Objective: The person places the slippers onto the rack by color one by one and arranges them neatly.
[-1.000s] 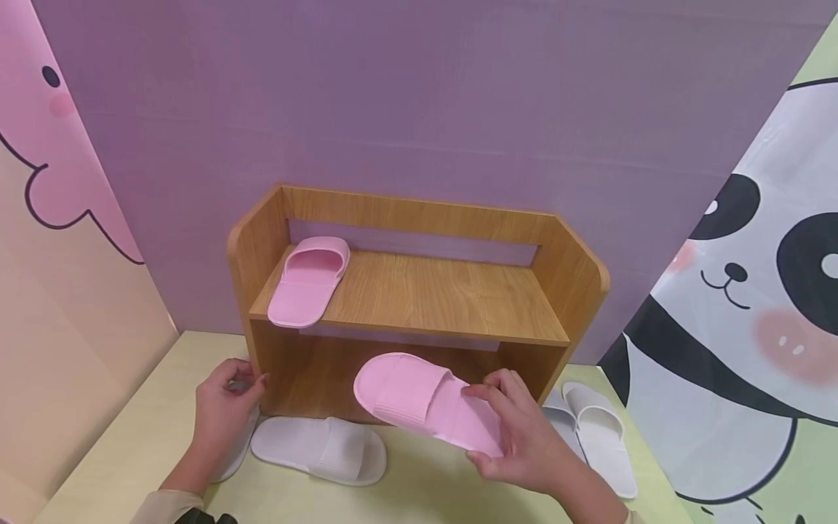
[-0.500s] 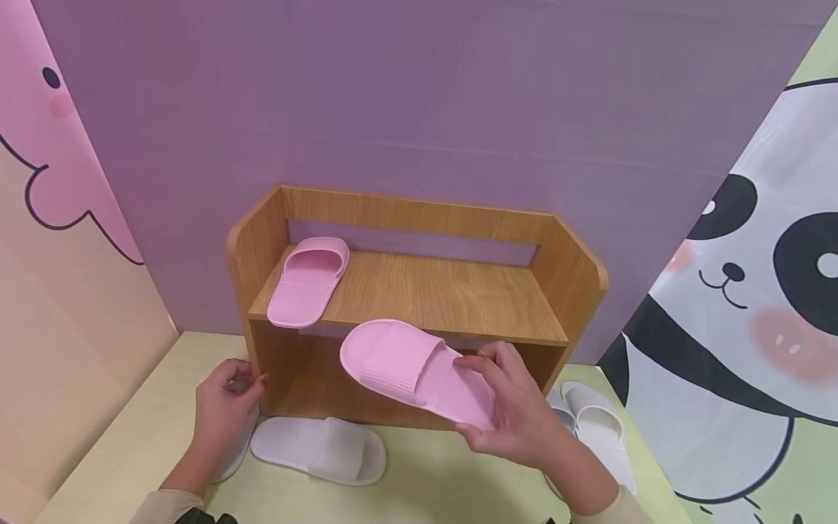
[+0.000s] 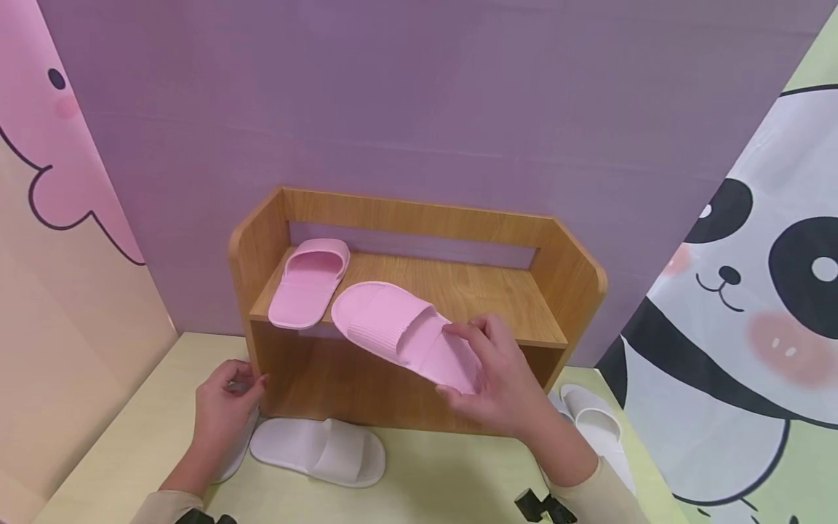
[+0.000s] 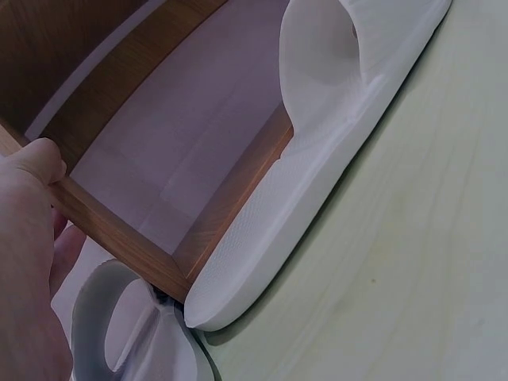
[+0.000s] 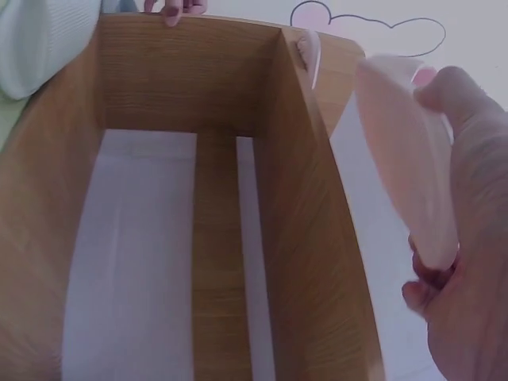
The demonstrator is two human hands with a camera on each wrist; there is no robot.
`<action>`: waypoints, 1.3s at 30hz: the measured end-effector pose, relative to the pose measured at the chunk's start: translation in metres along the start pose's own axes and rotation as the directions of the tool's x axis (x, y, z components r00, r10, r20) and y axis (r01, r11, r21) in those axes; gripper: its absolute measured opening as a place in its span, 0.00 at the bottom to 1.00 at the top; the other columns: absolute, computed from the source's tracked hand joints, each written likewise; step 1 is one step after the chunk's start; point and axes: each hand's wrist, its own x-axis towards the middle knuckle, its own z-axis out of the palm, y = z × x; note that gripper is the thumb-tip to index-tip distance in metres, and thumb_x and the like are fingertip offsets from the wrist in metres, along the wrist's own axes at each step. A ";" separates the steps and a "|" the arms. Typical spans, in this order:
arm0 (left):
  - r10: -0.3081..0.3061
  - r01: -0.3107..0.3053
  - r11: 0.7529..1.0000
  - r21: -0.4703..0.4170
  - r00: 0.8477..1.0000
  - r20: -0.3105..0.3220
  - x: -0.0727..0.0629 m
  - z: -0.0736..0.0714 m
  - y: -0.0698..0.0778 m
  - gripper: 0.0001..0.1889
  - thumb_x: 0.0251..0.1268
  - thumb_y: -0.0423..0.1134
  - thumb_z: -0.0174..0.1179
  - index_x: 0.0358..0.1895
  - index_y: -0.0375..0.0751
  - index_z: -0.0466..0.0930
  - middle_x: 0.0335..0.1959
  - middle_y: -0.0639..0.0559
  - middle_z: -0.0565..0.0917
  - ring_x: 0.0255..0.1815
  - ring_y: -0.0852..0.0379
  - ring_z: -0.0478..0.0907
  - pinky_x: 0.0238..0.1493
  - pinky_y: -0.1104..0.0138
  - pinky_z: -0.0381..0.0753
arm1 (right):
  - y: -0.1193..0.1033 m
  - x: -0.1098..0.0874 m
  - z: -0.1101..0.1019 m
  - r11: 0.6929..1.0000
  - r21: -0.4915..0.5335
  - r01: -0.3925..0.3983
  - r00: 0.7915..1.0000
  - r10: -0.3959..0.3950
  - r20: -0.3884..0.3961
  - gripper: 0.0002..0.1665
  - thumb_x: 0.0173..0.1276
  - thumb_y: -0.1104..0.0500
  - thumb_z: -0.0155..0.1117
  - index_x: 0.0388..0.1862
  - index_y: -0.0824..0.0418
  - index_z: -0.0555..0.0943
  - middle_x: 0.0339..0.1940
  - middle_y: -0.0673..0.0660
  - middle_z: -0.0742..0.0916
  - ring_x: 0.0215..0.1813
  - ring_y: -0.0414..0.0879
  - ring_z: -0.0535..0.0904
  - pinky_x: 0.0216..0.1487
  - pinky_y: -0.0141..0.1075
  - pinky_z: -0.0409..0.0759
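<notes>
My right hand (image 3: 491, 371) pinches a pink slipper (image 3: 399, 331) by its heel end, thumb on one side and fingers on the other. In the head view the slipper overlaps the front edge of the upper board of a wooden shoe rack (image 3: 419, 200), toe pointing up and left. Another pink slipper (image 3: 306, 287) lies on that board at the left end, its toe strap toward the back. At the rack's left side panel, my left hand (image 3: 225, 400) grips the front edge; its thumb (image 4: 44, 159) shows on the wood in the left wrist view.
A white slipper (image 3: 321, 451) lies crosswise before the rack. Another white slipper (image 3: 236, 451) is partly hidden by my left wrist. More white slippers (image 3: 596, 422) lie at the right. A purple wall (image 3: 419, 94) stands behind the rack.
My right hand has lifted the pink slipper up and slightly left, from before the lower compartment to the upper board's level. My left hand has stayed at the rack's side panel.
</notes>
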 end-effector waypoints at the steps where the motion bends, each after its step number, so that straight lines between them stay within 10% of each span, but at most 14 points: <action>1: -0.002 0.002 1.000 -0.001 1.000 0.000 0.000 0.000 0.000 0.08 0.71 0.29 0.73 0.47 0.40 0.85 0.42 0.47 0.90 0.46 0.50 0.88 0.44 0.81 0.83 | 0.000 0.004 0.000 1.000 -0.009 -0.010 1.000 0.010 -0.004 0.43 0.53 0.49 0.84 0.69 0.56 0.82 0.52 0.57 0.76 0.55 0.49 0.72 0.45 0.42 0.79; 11: 0.017 -0.017 1.000 0.004 1.000 -0.015 0.001 0.000 -0.001 0.08 0.69 0.27 0.74 0.46 0.39 0.86 0.40 0.47 0.90 0.43 0.56 0.87 0.42 0.81 0.83 | -0.006 0.047 0.008 0.978 -0.136 -0.158 0.987 0.160 0.002 0.39 0.58 0.43 0.82 0.65 0.57 0.83 0.49 0.58 0.77 0.53 0.54 0.73 0.46 0.46 0.74; 39: 0.061 -0.061 0.998 -0.012 0.998 -0.011 0.001 0.001 -0.007 0.09 0.68 0.27 0.75 0.45 0.40 0.85 0.41 0.48 0.89 0.40 0.63 0.84 0.39 0.79 0.84 | -0.007 0.111 0.043 0.844 -0.222 -0.487 0.857 0.511 0.062 0.42 0.63 0.35 0.70 0.64 0.65 0.84 0.51 0.63 0.77 0.57 0.59 0.70 0.49 0.47 0.74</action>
